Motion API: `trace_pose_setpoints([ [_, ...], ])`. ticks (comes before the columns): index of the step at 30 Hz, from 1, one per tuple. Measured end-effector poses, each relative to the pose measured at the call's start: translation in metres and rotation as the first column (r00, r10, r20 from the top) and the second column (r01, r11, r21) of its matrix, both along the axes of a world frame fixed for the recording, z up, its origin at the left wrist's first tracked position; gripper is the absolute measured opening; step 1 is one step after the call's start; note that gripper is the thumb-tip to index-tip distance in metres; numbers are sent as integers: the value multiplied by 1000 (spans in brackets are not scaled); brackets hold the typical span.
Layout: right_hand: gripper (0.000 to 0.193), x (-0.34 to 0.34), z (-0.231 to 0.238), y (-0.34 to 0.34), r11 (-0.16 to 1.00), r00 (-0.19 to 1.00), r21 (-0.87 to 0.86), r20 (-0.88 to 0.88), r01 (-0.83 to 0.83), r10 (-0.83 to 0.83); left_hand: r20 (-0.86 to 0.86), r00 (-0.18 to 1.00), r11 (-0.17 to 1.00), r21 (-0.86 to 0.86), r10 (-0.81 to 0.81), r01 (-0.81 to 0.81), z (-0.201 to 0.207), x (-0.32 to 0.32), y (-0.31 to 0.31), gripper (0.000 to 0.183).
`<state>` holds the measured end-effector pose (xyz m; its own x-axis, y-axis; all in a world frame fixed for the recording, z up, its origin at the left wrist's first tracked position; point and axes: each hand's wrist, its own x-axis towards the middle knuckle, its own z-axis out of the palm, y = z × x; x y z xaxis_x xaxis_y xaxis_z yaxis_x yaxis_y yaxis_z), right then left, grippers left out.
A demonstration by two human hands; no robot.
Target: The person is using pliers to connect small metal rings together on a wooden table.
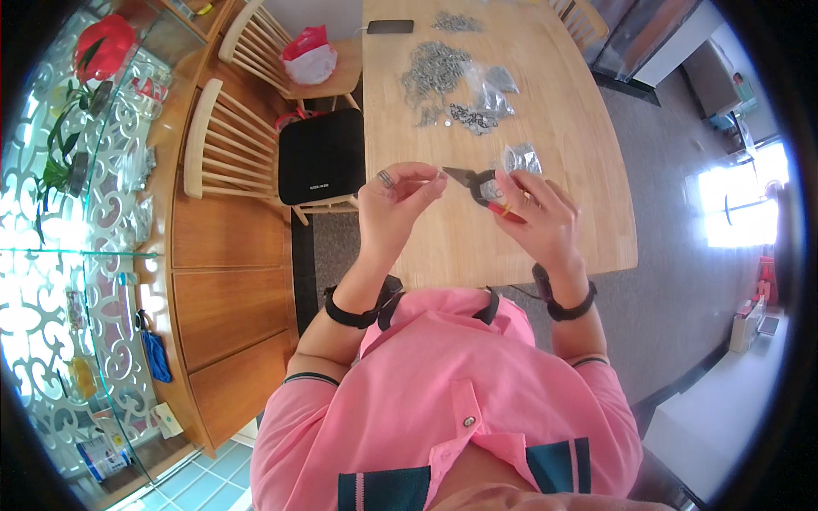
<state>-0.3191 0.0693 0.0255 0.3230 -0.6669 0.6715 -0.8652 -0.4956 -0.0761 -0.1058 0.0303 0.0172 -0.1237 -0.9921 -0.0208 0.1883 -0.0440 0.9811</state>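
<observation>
Right hand point(545, 213) is gripping red-handled pliers point(482, 186), left hand point(388, 209) is pinching a tiny object point(441, 173) — too small to identify — near their tip, grey pieces point(434, 70) are lying on the table point(567, 102)

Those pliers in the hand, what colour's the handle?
The pliers' handle shows red, in the head view.

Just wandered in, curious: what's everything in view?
table: one, pale wood, centre
small pieces: many, grey and black, heaped on table
plastic bags: at least two, clear, on table
flat slab: one, dark, table's far left
chairs: three, pale wood, left and far right
seat pad: one, black, nearer left chair
soft bag: one, red-white, farther left chair
cabinet: one, brown, left
plant: at least one, green, far left
pliers: one, dark, red-handled, over table
shirt: one, pink, bottom centre
left hand: one, ringed, by pliers' tip
right hand: one, holding pliers
</observation>
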Motion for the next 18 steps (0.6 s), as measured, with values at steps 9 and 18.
trace_pose_setpoints([
  [9,59,-11,-46,13,983,918,178,396,-47,-28,317,833,890,109,-454,444,-75,12,-39,29],
  [18,58,-24,-70,68,949,880,231,376,216,-292,664,590,880,249,-460,405,-269,3,-122,24],
])
